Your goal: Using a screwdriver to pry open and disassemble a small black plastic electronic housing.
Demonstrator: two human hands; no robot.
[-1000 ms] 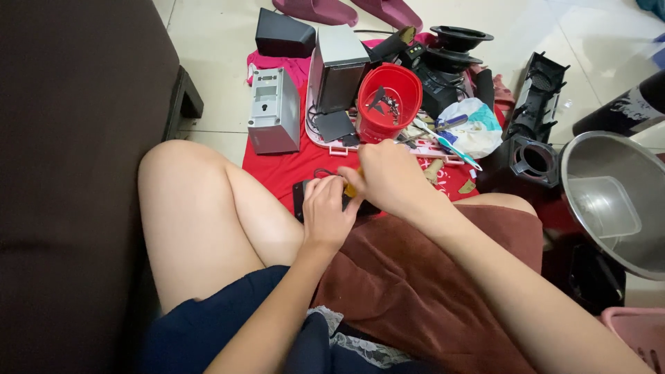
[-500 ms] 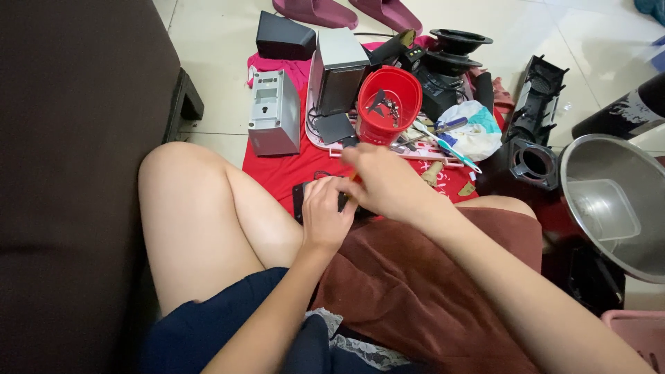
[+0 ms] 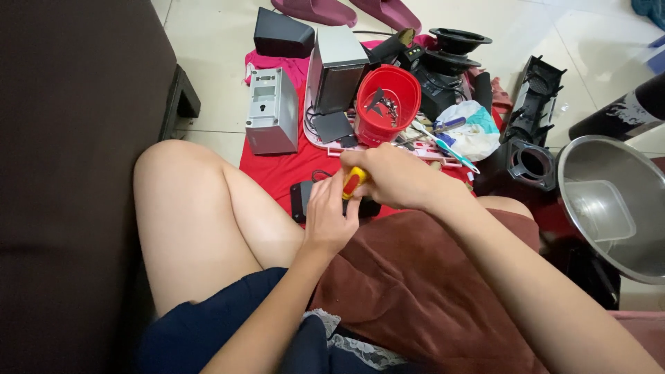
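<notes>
**Both hands on a small black part, screwdriver in the right**

Far left: dark sofa (image 3: 69,173) fills the side, its leg on the tiled floor (image 3: 208,62).

Red cloth (image 3: 277,170) spread on the floor carries most of the clutter. At its left edge, a grey box (image 3: 271,111) stands upright. Behind it, near the cloth's far edge, a black box (image 3: 280,33). Just right of the grey box, a silver case (image 3: 336,69), upright.

Near edge of the cloth, by the bare knee: black part (image 3: 303,201). Left hand (image 3: 331,218) rests on it, fingers curled over its top, pressing down. Most of the part is hidden under the hands.

Right hand (image 3: 398,176) touches the left from the far side, fingers closed in a fist round a screwdriver (image 3: 353,182); only the yellow-red handle shows, tip hidden.

Beyond the hands, red bucket (image 3: 388,104) with small metal bits inside. Right of it, white bag (image 3: 474,131), then black housings (image 3: 533,131) off the cloth's right edge. Far right: steel bowl (image 3: 613,208) on the floor, a clear tub (image 3: 599,211) inside.

Brown towel (image 3: 415,291) over the lap.
</notes>
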